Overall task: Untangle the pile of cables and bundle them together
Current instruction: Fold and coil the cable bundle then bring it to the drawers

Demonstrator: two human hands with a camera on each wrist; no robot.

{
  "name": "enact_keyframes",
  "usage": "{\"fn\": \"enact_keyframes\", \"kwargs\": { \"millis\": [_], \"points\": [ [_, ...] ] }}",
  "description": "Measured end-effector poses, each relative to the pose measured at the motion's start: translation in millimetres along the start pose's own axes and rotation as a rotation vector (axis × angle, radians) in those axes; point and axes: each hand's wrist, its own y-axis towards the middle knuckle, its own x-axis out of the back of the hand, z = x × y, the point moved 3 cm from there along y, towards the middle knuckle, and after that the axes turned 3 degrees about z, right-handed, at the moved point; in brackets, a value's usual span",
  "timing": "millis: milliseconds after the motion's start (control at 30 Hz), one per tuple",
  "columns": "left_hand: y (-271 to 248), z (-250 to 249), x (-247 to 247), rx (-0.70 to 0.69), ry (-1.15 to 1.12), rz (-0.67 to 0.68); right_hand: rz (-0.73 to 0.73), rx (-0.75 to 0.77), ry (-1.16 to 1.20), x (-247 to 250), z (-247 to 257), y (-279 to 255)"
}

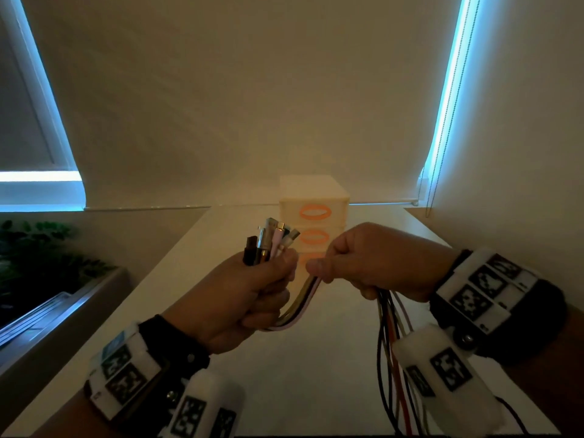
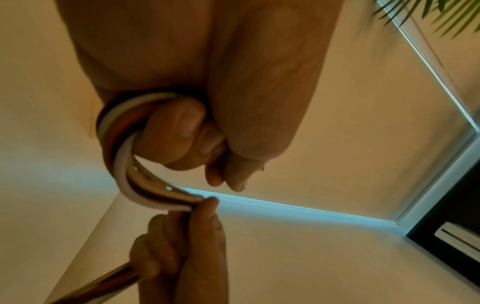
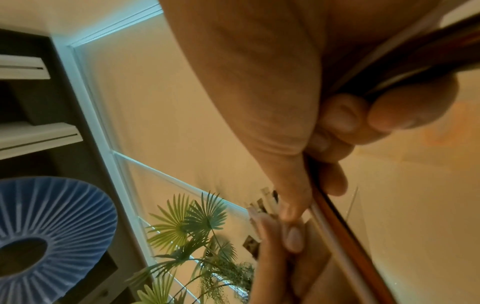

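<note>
Cables (image 1: 392, 368) (lower ends cut off)

Dim, warm amber light throughout. Cold blue daylight leaks along the blind edges (image 1: 448, 90). Both wrist views are soft and strongly wide-angle distorted.

A cream drawer unit (image 1: 313, 197) with orange oval handles (image 1: 315, 212) stands at the far end of the white worktop (image 1: 303, 368), against a drawn blind (image 1: 252, 90) with a bead chain (image 1: 442, 128) hanging at its right edge. A leafy plant (image 1: 34, 248) sits left of the worktop. The right wrist view shows a blue pleated disc (image 3: 46, 224), white shelves (image 3: 39, 135) and palm fronds (image 3: 192, 222).
</note>
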Motion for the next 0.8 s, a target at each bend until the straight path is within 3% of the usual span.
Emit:
{"fn": "enact_keyframes", "kwargs": {
  "millis": [167, 333, 467, 633, 800],
  "points": [
    [7, 14, -11, -0.046, 0.159, -0.098, 0.008, -0.072, 0.298, -3, 14, 12],
    [12, 21, -8, -0.072, 0.267, -0.206, 0.014, -0.128, 0.273, -8, 18, 21],
    [10, 19, -10, -0.058, 0.24, -0.145, 0.05, -0.102, 0.225, -6, 31, 23],
    [10, 22, -10, -0.009, 0.046, -0.116, 0.035, -0.049, 0.188, -5, 37, 28],
    [16, 25, -12, 0.014, 0.061, -0.169, -0.002, -0.004, 0.136, -10, 32, 33]
  ]
}}
